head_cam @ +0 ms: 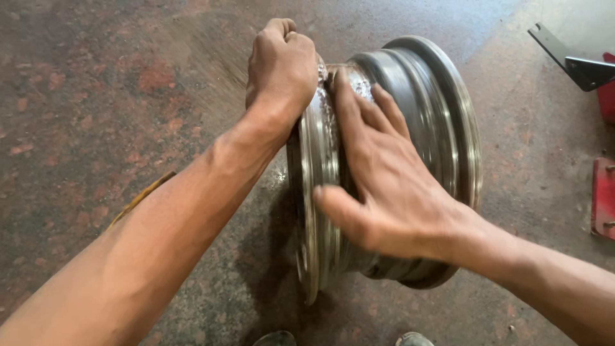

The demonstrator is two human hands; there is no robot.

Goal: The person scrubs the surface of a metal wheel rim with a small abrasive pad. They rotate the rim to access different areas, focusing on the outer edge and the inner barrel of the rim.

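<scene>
a bare steel wheel rim (410, 128) is stood upright on its edge on the floor (96, 96), near the middle of the view, with its wide barrel turned up toward the camera and its two outer lips seen as bright rings to the left and right. the metal is dull grey, scuffed, and speckled with small pale spots along the near lip at the top.

the left hand (282, 67) is closed over the top of the left lip, with the fingers curled down over the far side and out of sight, so a firm hold on the rim is shown. the right hand (384, 186) is laid open and flat across the barrel, just beside the left hand; its fingers (349, 109) are stretched up along the curve of the metal and its thumb is spread out to the left over the lip. nothing is gripped by it, it is only pressed against the rim.

the floor is a mottled red-brown and grey stone surface, darker and damp-looking under the rim. at the right edge of the floor red metal parts (603, 195) are seen, and a dark metal bracket (576, 64) is seen in the upper right corner. at the bottom edge, the tips of two shoes (275, 338) are just visible below the rim.
</scene>
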